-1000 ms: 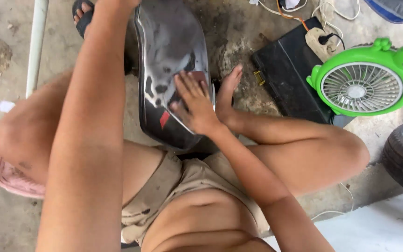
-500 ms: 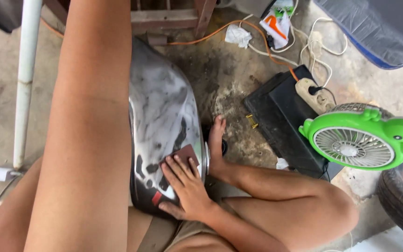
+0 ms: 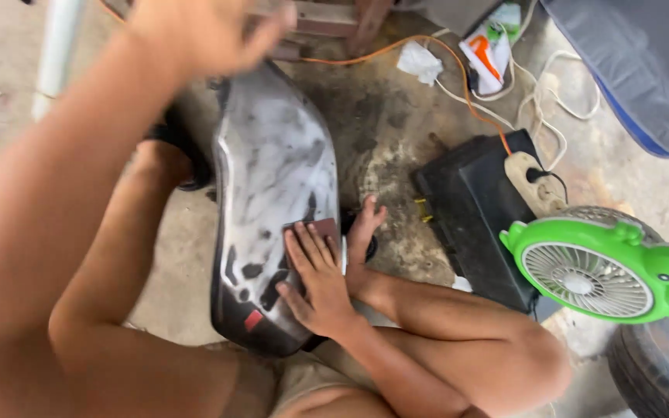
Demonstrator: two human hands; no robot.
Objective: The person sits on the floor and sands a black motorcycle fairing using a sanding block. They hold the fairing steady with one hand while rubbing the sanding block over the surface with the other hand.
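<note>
A dark, scuffed, grey-smeared vehicle body panel point(image 3: 272, 178) lies lengthwise on the concrete between my legs. My right hand point(image 3: 315, 275) rests flat on a small brown sandpaper sheet point(image 3: 327, 229), pressing it onto the panel's right edge near its lower end. A small red mark point(image 3: 252, 320) sits near the panel's bottom. My left hand point(image 3: 203, 35) is raised at the top of the view, blurred, just above the panel's far end. Its grip cannot be made out. My bare right foot point(image 3: 365, 224) is beside the panel.
A green frog-shaped fan point(image 3: 605, 271) stands at the right, in front of a black box point(image 3: 466, 209) that carries a power strip point(image 3: 532, 182). An orange cable point(image 3: 458, 54) and white cords run across the floor. There is a tyre point(image 3: 652, 371) at bottom right and a white pole point(image 3: 56, 46) at top left.
The view has tilted and moved closer. My right hand stays flat on the sandpaper on the panel. My left hand has come into view at the top, blurred by motion.
</note>
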